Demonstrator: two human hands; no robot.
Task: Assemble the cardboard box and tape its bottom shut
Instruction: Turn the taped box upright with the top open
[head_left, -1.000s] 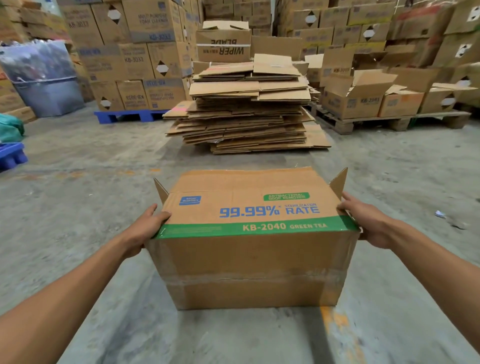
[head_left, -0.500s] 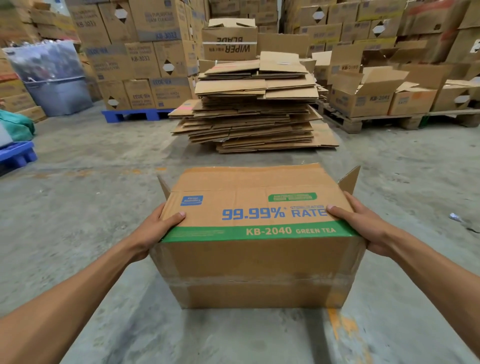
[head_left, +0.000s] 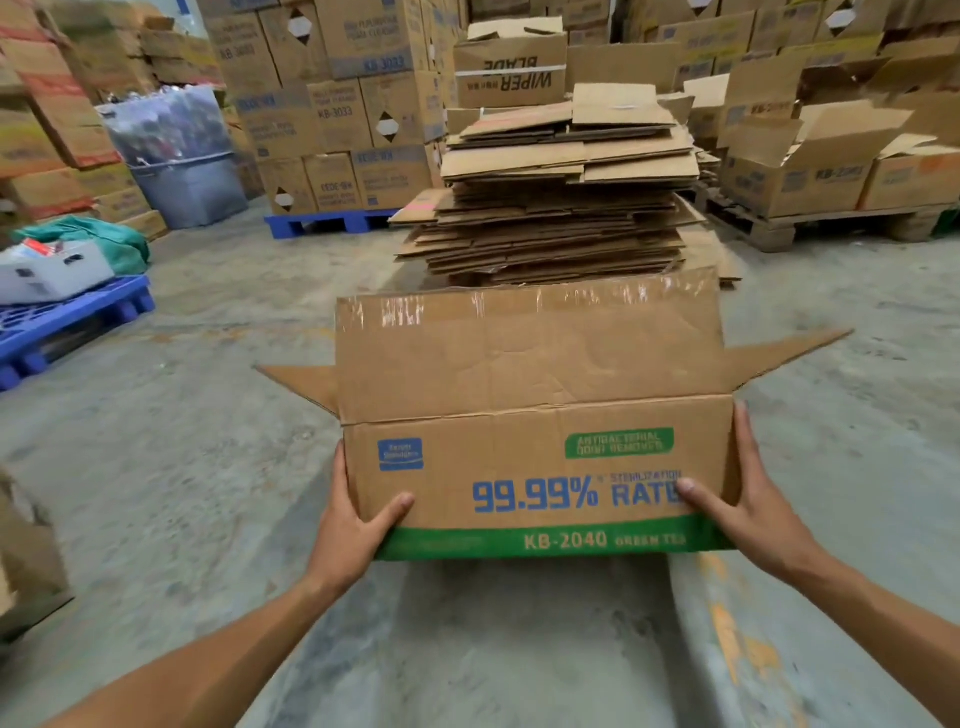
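A brown cardboard box (head_left: 530, 374) with blue "99.99% RATE" print and a green "KB-2040" band hangs above the concrete floor in front of me. Its printed side faces me, one long flap stands up with old clear tape along its edge, and two short flaps stick out left and right. My left hand (head_left: 353, 525) grips the box's lower left corner, thumb on the printed face. My right hand (head_left: 743, 499) grips the lower right corner the same way. The taped underside is hidden from view.
A tall stack of flattened cartons (head_left: 561, 197) lies straight ahead. Stacked boxes on a blue pallet (head_left: 332, 221) stand behind left, open boxes on a wooden pallet (head_left: 821, 228) at right. Another blue pallet (head_left: 67, 327) with a white crate is at left. A carton edge (head_left: 26, 551) is near left.
The box has been lifted off the floor and tipped so its printed side faces me. The long flap now stands up. Both hands slid lower on the corners.
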